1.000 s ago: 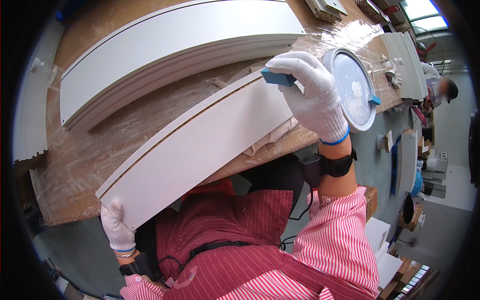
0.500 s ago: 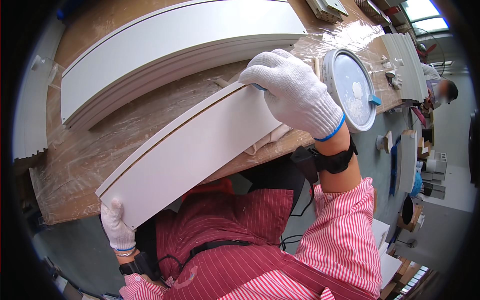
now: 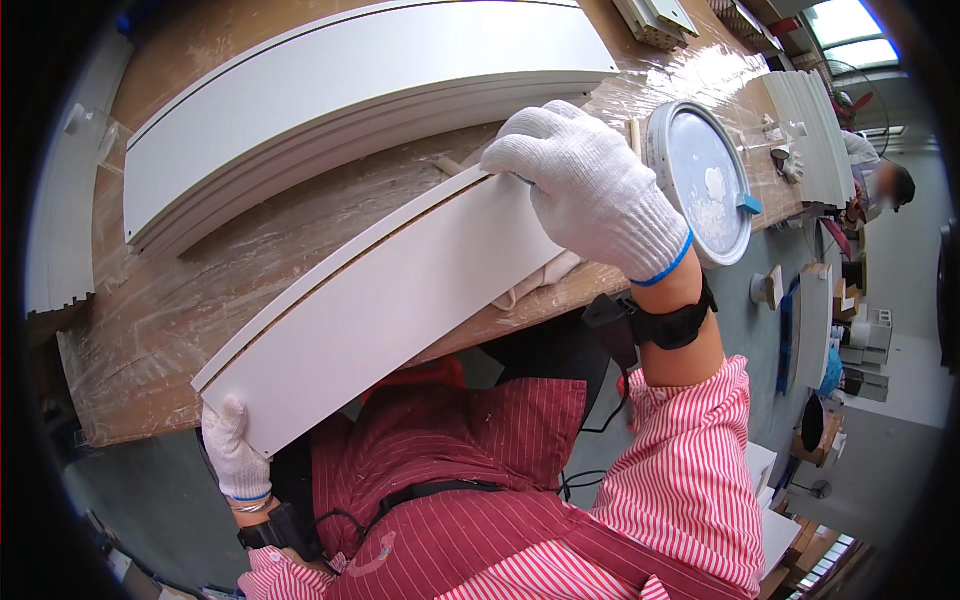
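A long white grooved panel (image 3: 390, 290) lies slantwise over the near edge of the workbench, its brown groove running along the far side. My left hand (image 3: 232, 446), in a white knit glove, grips its near left end with the thumb on top. At the other end my right hand (image 3: 585, 185), gloved alike with a blue cuff, is closed over the panel; the glove hides that end and most of the fingertips. Just beyond lies a stack of similar white panels (image 3: 370, 85), apart from the one I hold.
A round grey-white bucket lid (image 3: 705, 175) with a blue clip stands right of my right hand. A cloth (image 3: 540, 278) lies under the panel on the plastic-covered workbench (image 3: 130, 385). More panels (image 3: 805, 130) are stacked farther right, near another person (image 3: 885, 185).
Both hands keep their hold on the panel. The view has shifted very slightly; nothing else has plainly moved.
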Available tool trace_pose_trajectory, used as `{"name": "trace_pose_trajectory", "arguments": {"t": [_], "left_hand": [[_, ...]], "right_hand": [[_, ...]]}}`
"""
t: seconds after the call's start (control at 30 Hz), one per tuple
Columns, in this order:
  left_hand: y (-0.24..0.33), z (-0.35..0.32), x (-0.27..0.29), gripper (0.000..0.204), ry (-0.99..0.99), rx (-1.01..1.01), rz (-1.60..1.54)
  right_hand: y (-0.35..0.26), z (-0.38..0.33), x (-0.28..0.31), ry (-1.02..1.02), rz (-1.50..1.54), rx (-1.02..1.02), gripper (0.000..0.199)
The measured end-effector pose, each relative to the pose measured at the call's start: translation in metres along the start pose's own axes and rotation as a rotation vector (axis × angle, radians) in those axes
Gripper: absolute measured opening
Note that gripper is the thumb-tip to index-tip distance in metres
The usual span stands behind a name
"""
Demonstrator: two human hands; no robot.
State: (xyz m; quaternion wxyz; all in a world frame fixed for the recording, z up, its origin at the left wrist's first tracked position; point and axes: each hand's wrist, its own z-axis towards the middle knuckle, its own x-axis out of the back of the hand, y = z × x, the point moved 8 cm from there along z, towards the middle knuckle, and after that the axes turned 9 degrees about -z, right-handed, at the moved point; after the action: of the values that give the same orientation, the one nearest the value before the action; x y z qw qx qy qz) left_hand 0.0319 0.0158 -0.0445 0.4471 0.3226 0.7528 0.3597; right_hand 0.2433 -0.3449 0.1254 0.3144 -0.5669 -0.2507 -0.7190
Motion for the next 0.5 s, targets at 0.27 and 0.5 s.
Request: {"name": "trace_pose_trajectory", "arguments": {"t": [0.27,0.5], "left_hand": [[-0.001,0.0,0.002,0.057,0.026,0.001,-0.021],[0.0,0.0,0.001,0.057,0.028,-0.018,0.009]], "right_hand": [[0.025,-0.011,0.014,0.117,0.052,-0.135,0.029],[0.026,-0.022,0.001,0.304,0.14,-0.168,0.029]]}}
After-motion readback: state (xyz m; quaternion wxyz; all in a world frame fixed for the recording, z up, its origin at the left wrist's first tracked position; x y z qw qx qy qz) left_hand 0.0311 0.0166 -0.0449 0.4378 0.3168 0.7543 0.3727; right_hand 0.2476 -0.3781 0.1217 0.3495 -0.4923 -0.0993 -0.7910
